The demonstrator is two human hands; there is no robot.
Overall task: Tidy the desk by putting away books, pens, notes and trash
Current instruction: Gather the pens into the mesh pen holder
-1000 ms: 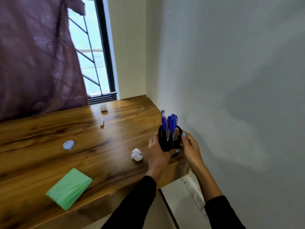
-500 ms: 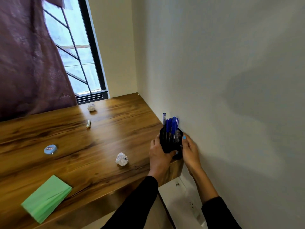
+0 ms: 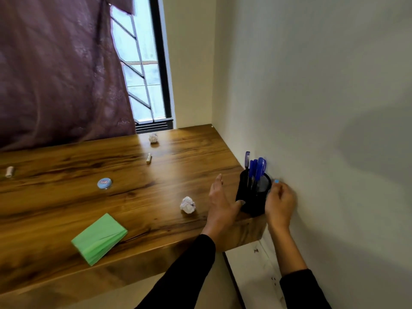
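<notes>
A black mesh pen holder (image 3: 250,201) with several blue pens (image 3: 256,169) stands at the desk's near right corner, close to the wall. My left hand (image 3: 219,204) is spread beside it with straight fingers, only the thumb touching its left side. My right hand (image 3: 279,204) is between the holder and the wall, its fingers curled against the holder's right rim. One crumpled paper ball (image 3: 188,205) lies just left of my left hand, and another paper ball (image 3: 153,138) sits near the window. A green pad of notes (image 3: 99,238) lies near the front edge.
On the wooden desk (image 3: 55,208) are a round blue tin (image 3: 104,183), a small pale cylinder (image 3: 148,158) and another pale cylinder (image 3: 9,171) at far left. A purple curtain (image 3: 55,74) hangs behind, beside a window (image 3: 142,74). The white wall (image 3: 312,108) bounds the right.
My left hand has let go of the pen holder and spread open, leaving only the thumb on it. The holder now stands on the desk by the wall.
</notes>
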